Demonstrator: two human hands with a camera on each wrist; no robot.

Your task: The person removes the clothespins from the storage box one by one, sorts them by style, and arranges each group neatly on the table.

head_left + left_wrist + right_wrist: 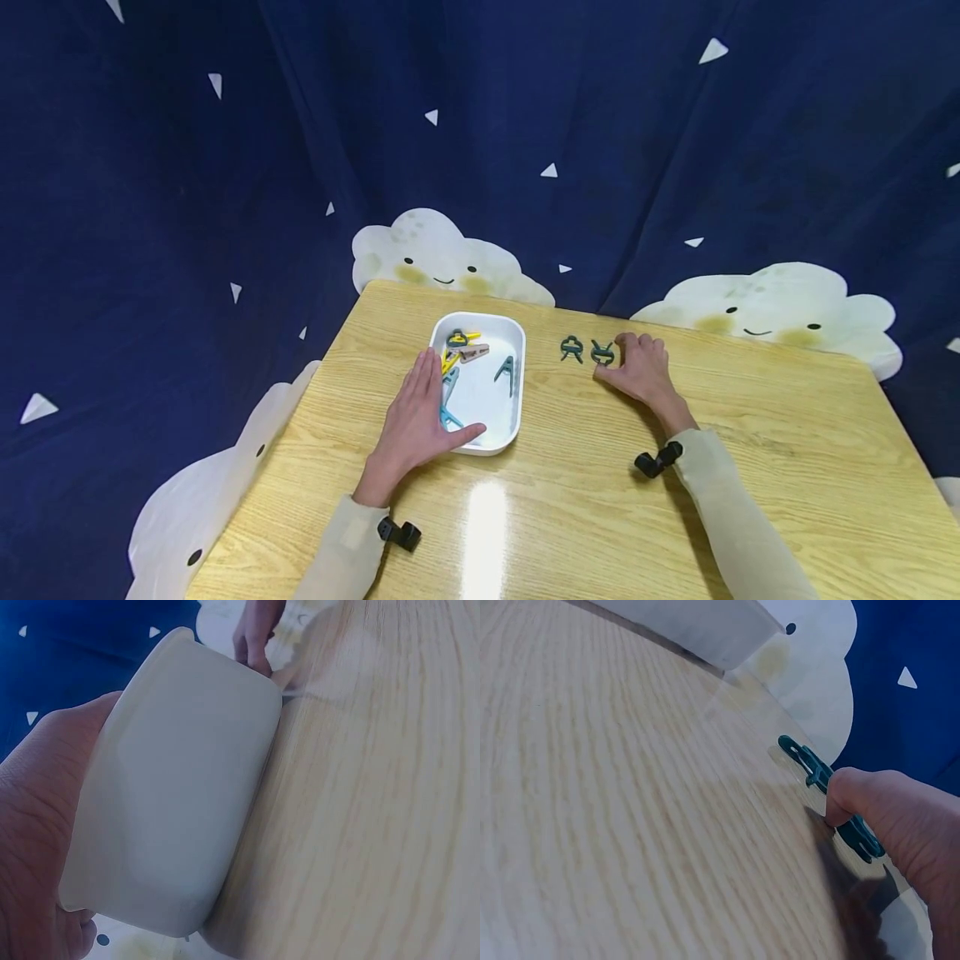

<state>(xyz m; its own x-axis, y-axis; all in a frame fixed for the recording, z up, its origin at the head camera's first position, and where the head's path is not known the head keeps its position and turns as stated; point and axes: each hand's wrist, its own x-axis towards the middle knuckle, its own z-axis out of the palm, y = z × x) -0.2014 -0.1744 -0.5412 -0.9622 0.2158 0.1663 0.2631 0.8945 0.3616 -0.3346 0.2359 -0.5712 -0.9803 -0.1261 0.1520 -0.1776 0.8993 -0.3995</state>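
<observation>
A white tray (489,324) holds several clips of different colours. My left hand (415,412) rests along its left rim, fingers straight and thumb stretched across the near end. In the left wrist view the hand lies against the tray's wall (172,787). To the right of the tray, a dark green clip (602,353) lies between the thumb and index finger of my right hand (643,367), which pinches it at the table top. Another dark green clip (572,348) lies beside it on the left. In the right wrist view my thumb partly covers a green clip (861,838).
Inside the tray are a beige clothespin (474,352), a yellow clip (449,362), light blue clips (448,417) and a green clip (506,375) standing apart from the pile. The wooden table (585,500) ends at a dark blue curtain (495,100) with cloud prints.
</observation>
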